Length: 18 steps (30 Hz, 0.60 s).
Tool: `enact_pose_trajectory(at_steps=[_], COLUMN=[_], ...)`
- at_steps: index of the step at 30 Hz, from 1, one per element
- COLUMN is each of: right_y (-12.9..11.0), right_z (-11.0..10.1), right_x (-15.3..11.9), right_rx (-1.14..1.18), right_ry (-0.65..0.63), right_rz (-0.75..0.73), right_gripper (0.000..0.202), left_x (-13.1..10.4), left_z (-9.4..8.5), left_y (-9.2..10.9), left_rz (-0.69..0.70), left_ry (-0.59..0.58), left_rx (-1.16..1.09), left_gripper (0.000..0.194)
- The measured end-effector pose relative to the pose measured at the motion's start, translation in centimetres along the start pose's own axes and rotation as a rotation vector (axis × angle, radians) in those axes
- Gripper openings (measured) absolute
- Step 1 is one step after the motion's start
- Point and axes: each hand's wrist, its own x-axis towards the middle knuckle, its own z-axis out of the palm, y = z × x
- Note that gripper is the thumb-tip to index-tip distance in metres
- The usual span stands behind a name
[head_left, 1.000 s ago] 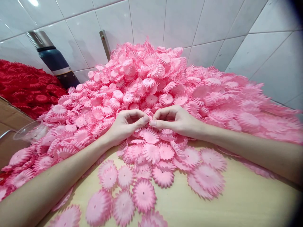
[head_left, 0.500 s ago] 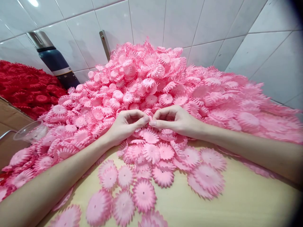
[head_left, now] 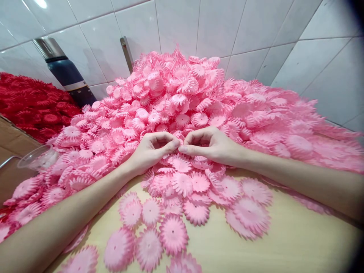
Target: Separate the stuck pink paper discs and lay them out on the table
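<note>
My left hand (head_left: 156,148) and my right hand (head_left: 212,146) meet fingertip to fingertip in front of the big heap of pink flower-petal discs (head_left: 182,94). Thumb and forefinger are pinched together on each hand. A bit of pink petal (head_left: 178,135) shows just behind the touching fingertips; whether they grip it is hidden. Right below them lies a loose pile of scalloped pink petal discs (head_left: 182,184). Closer to me, a single disc (head_left: 173,234) with a small centre hole lies flat among others.
The pale tabletop (head_left: 298,242) carries the heap, which leans on a white tiled wall (head_left: 222,30). To the left are a dark blue bottle (head_left: 66,72), a red petal heap (head_left: 34,104), a clear plastic cup (head_left: 38,157) and a cardboard box (head_left: 14,148).
Almost nothing differs. My right thumb tip has shifted very slightly left against the left fingertips; the discs lie as before.
</note>
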Motion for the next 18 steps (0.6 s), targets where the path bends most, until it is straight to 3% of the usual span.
enact_pose_trajectory(at_steps=[18], right_y=[0.01], right_z=[-0.01], right_x=[0.02], right_rx=[0.01], right_ry=[-0.003], right_rz=[0.0], right_gripper=[0.014], left_x=[-0.08], left_z=[0.11], left_y=[0.09], left_rz=[-0.009], left_ry=[0.006], left_rx=[-0.002], left_gripper=[0.017])
